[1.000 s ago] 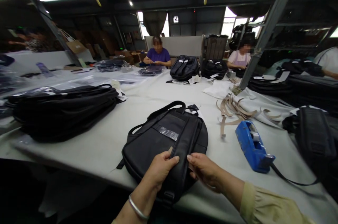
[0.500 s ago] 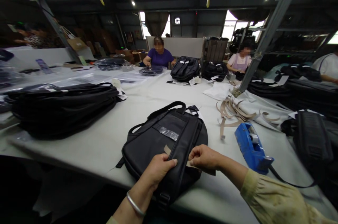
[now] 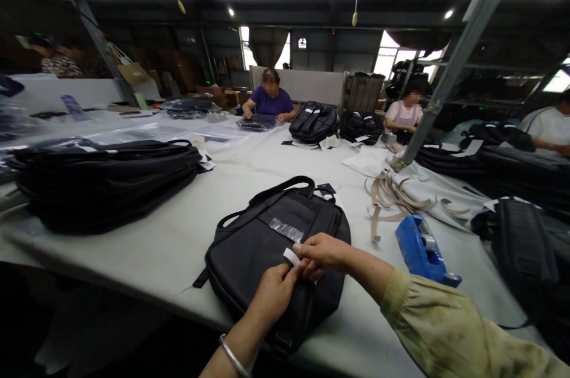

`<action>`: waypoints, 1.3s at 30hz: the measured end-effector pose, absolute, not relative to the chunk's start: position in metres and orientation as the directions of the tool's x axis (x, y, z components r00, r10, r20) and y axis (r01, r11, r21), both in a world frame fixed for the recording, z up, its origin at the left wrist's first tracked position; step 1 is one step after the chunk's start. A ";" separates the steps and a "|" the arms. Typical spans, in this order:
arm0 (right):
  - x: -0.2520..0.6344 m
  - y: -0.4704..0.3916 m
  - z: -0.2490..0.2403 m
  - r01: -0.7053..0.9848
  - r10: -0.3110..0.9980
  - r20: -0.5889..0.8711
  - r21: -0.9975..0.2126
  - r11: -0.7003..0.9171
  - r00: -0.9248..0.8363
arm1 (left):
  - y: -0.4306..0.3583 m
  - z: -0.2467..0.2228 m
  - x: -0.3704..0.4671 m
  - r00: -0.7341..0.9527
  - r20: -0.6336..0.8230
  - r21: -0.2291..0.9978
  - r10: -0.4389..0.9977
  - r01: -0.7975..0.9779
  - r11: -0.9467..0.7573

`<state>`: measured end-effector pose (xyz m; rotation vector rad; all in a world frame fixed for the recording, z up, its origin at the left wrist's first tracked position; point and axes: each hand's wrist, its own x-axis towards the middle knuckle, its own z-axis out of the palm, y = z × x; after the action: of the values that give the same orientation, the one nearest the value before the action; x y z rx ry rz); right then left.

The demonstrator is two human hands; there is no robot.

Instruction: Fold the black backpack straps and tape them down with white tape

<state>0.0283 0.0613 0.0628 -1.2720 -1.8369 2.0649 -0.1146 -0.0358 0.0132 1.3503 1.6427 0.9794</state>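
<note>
A black backpack (image 3: 249, 253) lies flat on the white table, its shoulder straps facing up and a clear plastic-wrapped patch (image 3: 286, 228) across its upper middle. My left hand (image 3: 276, 288) pinches at a pale paper strip (image 3: 291, 257) over the shoulder strap. From the right, my right hand (image 3: 321, 252) closes on the same strip, its fingers against those of my left hand. Part of the strip and the strap beneath are hidden by my hands.
A blue tape dispenser (image 3: 421, 250) stands to the right, near loose beige strips (image 3: 396, 194). Stacked black bags (image 3: 107, 185) lie at left, and another black bag (image 3: 525, 247) at far right. A grey metal post (image 3: 461, 63) rises behind the strips. Co-workers (image 3: 269, 99) sit across the table.
My right hand has moved left and up over the shoulder strap, bringing the strip's end across it. Both hands now meet there. The backpack has stayed in place.
</note>
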 end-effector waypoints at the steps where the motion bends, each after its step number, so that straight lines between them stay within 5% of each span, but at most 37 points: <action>1: 0.028 0.062 0.063 0.456 0.565 -0.513 -0.853 -0.254 -0.646 | -0.034 0.010 -0.114 -0.169 -0.096 0.899 0.981 0.408 0.159; 4: 0.028 0.064 0.064 0.540 0.607 -0.478 -0.836 -0.093 -0.635 | -0.030 0.001 -0.115 -0.196 -0.097 0.888 0.976 0.426 0.174; 8: 0.022 0.071 0.068 0.531 0.652 -0.079 -0.658 0.534 -0.754 | -0.027 -0.003 -0.117 -0.176 -0.092 0.879 0.980 0.449 0.163; 10: 0.014 0.075 0.073 0.373 0.456 0.100 -0.436 0.819 -0.884 | -0.027 -0.002 -0.117 -0.175 -0.093 0.869 0.980 0.466 0.165; 12: 0.002 0.079 0.076 0.188 0.210 0.077 -0.224 0.956 -0.975 | -0.026 -0.002 -0.118 -0.178 -0.097 0.861 0.979 0.479 0.172; 15: -0.010 0.081 0.075 0.002 0.001 -0.041 -0.020 1.000 -0.999 | -0.026 -0.002 -0.119 -0.182 -0.081 0.864 0.980 0.477 0.161; 18: -0.002 0.079 0.062 -0.066 -0.069 0.047 0.069 0.995 -0.996 | -0.026 -0.002 -0.120 -0.181 -0.077 0.877 0.980 0.456 0.153; 21: 0.022 0.070 0.040 -0.017 -0.022 0.230 0.024 1.000 -0.973 | -0.027 -0.003 -0.120 -0.199 -0.095 0.894 0.975 0.415 0.172; 25: 0.047 0.047 0.008 0.165 0.309 0.487 -0.317 0.934 -0.817 | -0.029 -0.001 -0.121 -0.158 -0.124 0.948 0.980 0.272 0.164; 30: 0.041 0.026 -0.014 0.266 0.634 0.510 -0.618 0.740 -0.581 | -0.026 0.000 -0.121 -0.112 -0.245 0.947 0.963 0.183 0.263; 39: 0.042 0.015 -0.012 0.482 0.756 0.398 -0.594 0.645 -0.520 | -0.025 -0.009 -0.122 -0.169 -0.222 0.874 0.960 0.402 0.273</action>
<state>0.0417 0.0154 -0.0117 -0.9579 -2.2172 0.5504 -0.1216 -0.0250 -0.0091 1.2532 1.7236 0.8573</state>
